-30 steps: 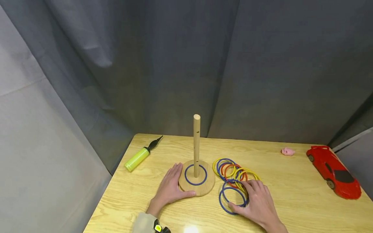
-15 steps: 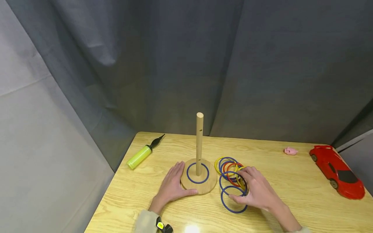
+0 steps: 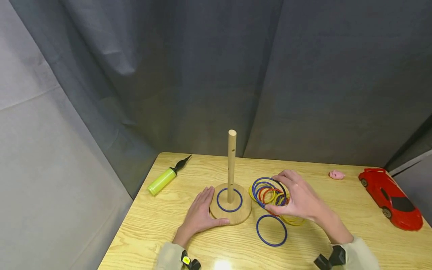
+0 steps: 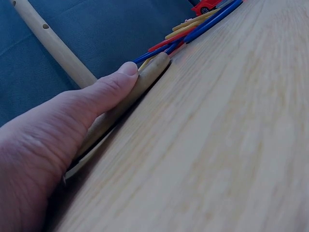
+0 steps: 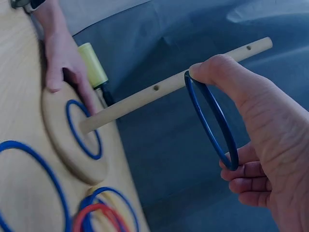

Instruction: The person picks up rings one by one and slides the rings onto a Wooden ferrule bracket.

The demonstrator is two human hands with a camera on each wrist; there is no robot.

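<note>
My left hand [image 3: 199, 215] lies against the left side of a round wooden base [image 3: 243, 214], fingers along its edge and thumb over its front rim. An upright wooden peg [image 3: 231, 161] rises from the base, and one blue ring [image 3: 229, 212] lies round its foot. Between thumb and fingertips, my right hand [image 3: 300, 197] grips another blue ring [image 5: 227, 130] across its width. In the head view this ring overlaps a pile of yellow, red and blue rings [image 3: 295, 222] right of the base; the right wrist view shows it raised, with the peg behind.
A single blue ring [image 3: 286, 232] lies on the table in front of the pile. At the back left rests a yellow-green hand pump [image 3: 162, 182] with a black nozzle. A small pink pig [image 3: 336, 174] and a red toy car [image 3: 391, 200] are at the right. Grey curtain [image 3: 202, 75] hangs behind.
My right hand has lifted a blue ring off another at the pile's front and moved it away from me, over the pile. My left hand stays at the base.
</note>
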